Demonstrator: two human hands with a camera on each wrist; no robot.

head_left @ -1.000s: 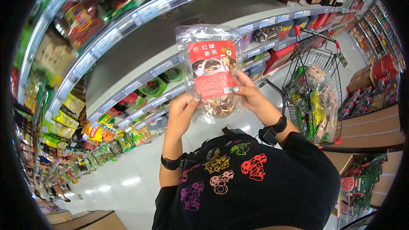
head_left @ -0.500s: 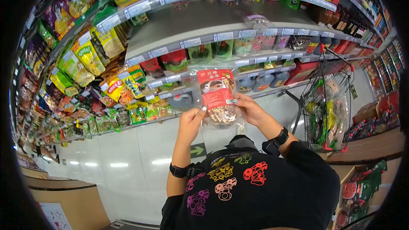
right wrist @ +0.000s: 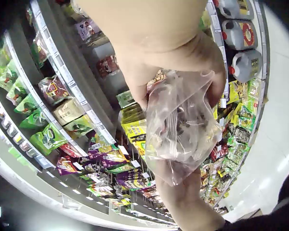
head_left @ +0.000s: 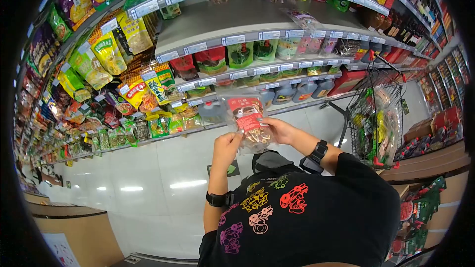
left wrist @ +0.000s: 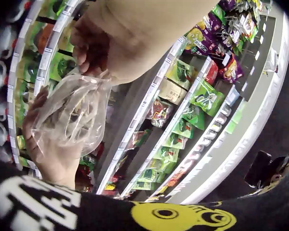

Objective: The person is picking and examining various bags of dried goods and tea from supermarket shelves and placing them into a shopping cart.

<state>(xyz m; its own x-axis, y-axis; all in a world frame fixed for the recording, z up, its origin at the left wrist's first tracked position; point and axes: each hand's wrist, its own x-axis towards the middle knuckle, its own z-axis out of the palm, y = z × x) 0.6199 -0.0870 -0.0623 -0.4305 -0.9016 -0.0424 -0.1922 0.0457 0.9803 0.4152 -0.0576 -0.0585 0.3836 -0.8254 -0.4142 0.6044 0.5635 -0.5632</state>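
A clear pouch with a red label (head_left: pixel 249 117) is held in front of the torso in the head view, dried pieces showing in its lower part. My left hand (head_left: pixel 226 151) pinches its lower left edge; my right hand (head_left: pixel 280 131) grips its right edge, thumb on the front. From the left wrist, the pouch's transparent bottom (left wrist: pixel 77 115) hangs between my left hand (left wrist: pixel 98 48) and the other hand. The right wrist view has my right hand (right wrist: pixel 178 65) at one side of the clear pouch (right wrist: pixel 183 125).
Store shelves (head_left: pixel 217 44) with price tags curve ahead, holding packets and grey jugs (head_left: pixel 305 90). Hanging bags (head_left: pixel 106 52) fill the left side. A wire cart (head_left: pixel 373 123) with bagged goods stands at the right. Cardboard boxes (head_left: pixel 94 232) are at the lower left.
The pouch has moved lower in the head view, with both hands still holding it. The view has turned, so more of the shelves and left-hand bags shows.
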